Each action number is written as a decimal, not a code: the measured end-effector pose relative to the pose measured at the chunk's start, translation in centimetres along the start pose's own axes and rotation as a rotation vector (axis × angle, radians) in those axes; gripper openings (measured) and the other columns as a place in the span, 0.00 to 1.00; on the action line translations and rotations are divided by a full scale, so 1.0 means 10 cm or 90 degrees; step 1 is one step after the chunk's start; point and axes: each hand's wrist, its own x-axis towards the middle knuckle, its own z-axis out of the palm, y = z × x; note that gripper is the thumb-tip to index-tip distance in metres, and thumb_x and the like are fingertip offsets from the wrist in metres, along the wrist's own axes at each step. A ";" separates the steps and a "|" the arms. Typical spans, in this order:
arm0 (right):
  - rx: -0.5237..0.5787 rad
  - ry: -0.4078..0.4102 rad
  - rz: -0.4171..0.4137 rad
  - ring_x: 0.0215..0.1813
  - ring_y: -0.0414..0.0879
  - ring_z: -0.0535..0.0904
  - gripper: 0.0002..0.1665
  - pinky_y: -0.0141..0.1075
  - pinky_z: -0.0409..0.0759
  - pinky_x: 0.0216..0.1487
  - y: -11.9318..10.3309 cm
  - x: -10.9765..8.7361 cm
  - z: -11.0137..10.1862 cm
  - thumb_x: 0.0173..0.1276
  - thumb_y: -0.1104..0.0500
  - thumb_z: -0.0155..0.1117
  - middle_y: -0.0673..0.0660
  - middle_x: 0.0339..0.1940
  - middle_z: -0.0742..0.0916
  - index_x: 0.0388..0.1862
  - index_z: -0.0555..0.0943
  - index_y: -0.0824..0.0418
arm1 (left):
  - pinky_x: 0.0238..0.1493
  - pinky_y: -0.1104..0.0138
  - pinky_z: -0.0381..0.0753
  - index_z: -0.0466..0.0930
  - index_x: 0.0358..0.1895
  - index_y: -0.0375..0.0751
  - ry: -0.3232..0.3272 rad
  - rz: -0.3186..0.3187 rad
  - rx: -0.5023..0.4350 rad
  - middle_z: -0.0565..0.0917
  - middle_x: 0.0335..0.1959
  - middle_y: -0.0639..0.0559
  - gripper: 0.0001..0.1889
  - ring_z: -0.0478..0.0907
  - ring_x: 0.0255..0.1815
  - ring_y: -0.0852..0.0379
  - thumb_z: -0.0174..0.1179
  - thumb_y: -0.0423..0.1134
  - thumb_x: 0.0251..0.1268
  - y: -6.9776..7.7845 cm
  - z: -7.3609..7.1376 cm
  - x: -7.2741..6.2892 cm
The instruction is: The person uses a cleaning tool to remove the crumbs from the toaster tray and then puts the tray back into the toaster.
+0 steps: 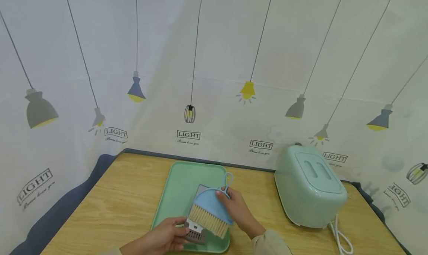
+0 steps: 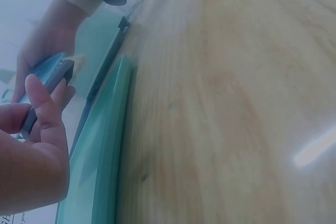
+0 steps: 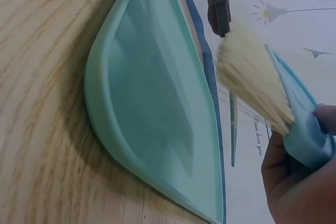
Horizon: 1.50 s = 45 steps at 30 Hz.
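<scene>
Above the light green tray (image 1: 180, 177), my left hand (image 1: 162, 234) pinches a flat grey-brown piece (image 1: 195, 235) with slots near its lower end; its exact kind I cannot tell. My right hand (image 1: 239, 210) grips a small blue hand brush (image 1: 211, 203) by its upper part, thumb on the front face. Pale bristles (image 3: 252, 72) lie against the grey-brown piece in the right wrist view. In the head view the brush covers the middle of that piece. The left wrist view shows the piece's thin edge (image 2: 50, 90) between my left thumb and fingers.
A mint-green toaster (image 1: 311, 188) stands at the right of the wooden table (image 1: 110, 199), its top slots covered by a lid. Its white cord (image 1: 339, 234) hangs in a loop by its front. Behind the table hangs a white curtain (image 1: 220, 62) printed with lamps.
</scene>
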 end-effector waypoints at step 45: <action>-0.147 0.125 -0.146 0.52 0.56 0.82 0.14 0.48 0.80 0.51 0.11 0.42 -0.09 0.71 0.55 0.59 0.62 0.47 0.87 0.45 0.80 0.66 | 0.40 0.73 0.84 0.39 0.67 0.09 -0.045 0.015 0.020 0.86 0.44 0.48 0.37 0.85 0.40 0.62 0.49 0.36 0.73 -0.12 -0.08 -0.08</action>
